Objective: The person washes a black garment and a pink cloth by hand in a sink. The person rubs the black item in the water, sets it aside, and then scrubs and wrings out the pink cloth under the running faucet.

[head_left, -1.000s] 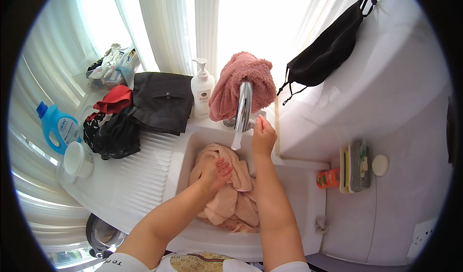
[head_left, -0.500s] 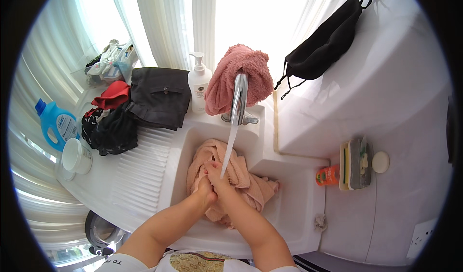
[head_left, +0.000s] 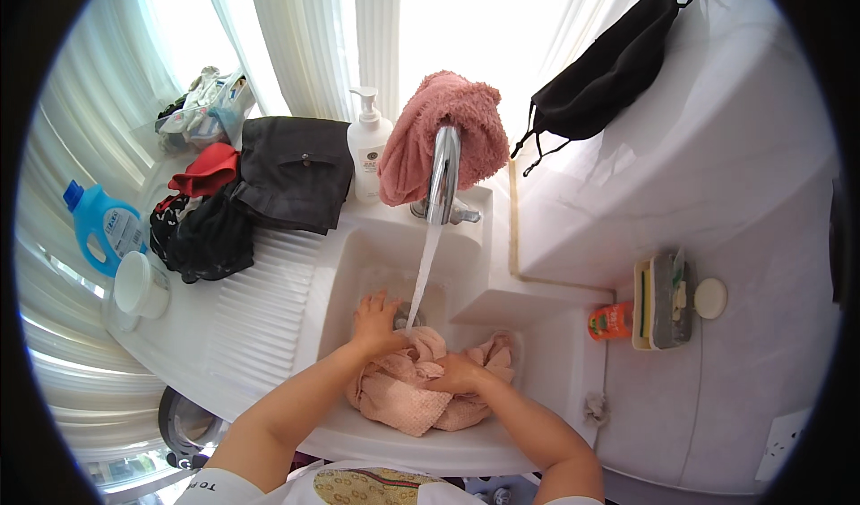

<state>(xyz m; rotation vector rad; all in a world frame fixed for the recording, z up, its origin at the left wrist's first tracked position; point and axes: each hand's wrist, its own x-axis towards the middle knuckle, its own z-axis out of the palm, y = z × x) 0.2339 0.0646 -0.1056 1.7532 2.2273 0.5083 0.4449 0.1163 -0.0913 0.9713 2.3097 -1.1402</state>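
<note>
A wet pink towel (head_left: 399, 402) lies bunched in the near part of the white sink (head_left: 560, 388). My left hand (head_left: 376, 326) is at the towel's far left edge, beside the drain (head_left: 408, 314), its fingers spread over the basin. On the right, my right hand (head_left: 455, 373) grips the towel, with its fingertips partly sunk in the folds. Water runs from the chrome faucet (head_left: 443, 178) in a stream that lands at the towel's far edge, between my hands.
A darker pink cloth (head_left: 439, 138) drapes over the faucet. Left of it stand a white pump bottle (head_left: 367, 151), folded dark trousers (head_left: 300, 173), black clothes (head_left: 210, 245), a blue detergent bottle (head_left: 103, 227) and a white tub (head_left: 141, 287). An orange bottle (head_left: 611, 321) and a soap box (head_left: 661, 303) are at right.
My hands have come apart: the left has opened toward the drain, the right has moved right onto the towel. The towel has shifted nearer me, uncovering the drain.
</note>
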